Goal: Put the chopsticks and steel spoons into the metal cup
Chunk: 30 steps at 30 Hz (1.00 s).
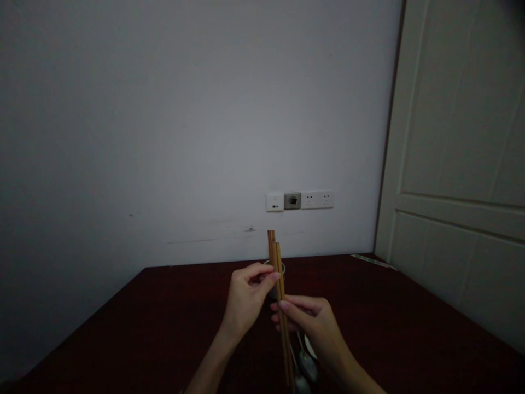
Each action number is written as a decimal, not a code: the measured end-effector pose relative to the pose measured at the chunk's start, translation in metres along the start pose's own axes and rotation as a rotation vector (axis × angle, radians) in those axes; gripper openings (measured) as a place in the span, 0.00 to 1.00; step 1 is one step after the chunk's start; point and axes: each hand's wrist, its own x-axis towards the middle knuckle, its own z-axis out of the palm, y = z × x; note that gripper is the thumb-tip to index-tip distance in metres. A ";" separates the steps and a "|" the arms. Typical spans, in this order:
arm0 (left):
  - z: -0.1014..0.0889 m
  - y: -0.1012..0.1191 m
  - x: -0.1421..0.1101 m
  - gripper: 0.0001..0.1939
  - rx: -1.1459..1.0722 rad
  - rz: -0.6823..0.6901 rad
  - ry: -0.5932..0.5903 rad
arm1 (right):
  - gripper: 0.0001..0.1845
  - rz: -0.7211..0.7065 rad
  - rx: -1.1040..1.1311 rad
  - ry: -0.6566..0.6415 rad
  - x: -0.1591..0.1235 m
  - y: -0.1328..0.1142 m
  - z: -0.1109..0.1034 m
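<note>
I hold a bundle of wooden chopsticks (279, 273) upright above a dark red table (164, 317). My left hand (246, 301) pinches the sticks near their upper part, thumb and fingers closed on them. My right hand (311, 323) is closed round the sticks lower down. Behind the chopsticks a small pale cup (283, 268) shows partly, mostly hidden by my hands. Metal spoons (305, 364) lie low under my right hand; I cannot tell whether that hand holds them.
A white wall rises behind the table, with a row of sockets and switches (300, 200). A pale door (459, 164) stands at the right. A thin light strip (373, 261) lies at the table's far right corner.
</note>
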 end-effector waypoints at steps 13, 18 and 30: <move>-0.001 0.000 -0.001 0.12 0.040 0.027 -0.005 | 0.13 -0.201 -0.279 -0.065 -0.003 -0.019 -0.001; -0.001 -0.001 -0.001 0.12 0.047 0.038 -0.013 | 0.13 -0.279 -0.362 -0.054 -0.002 -0.019 -0.003; 0.000 0.002 -0.002 0.11 0.052 0.047 -0.021 | 0.09 -0.350 -0.412 -0.047 0.002 -0.012 -0.010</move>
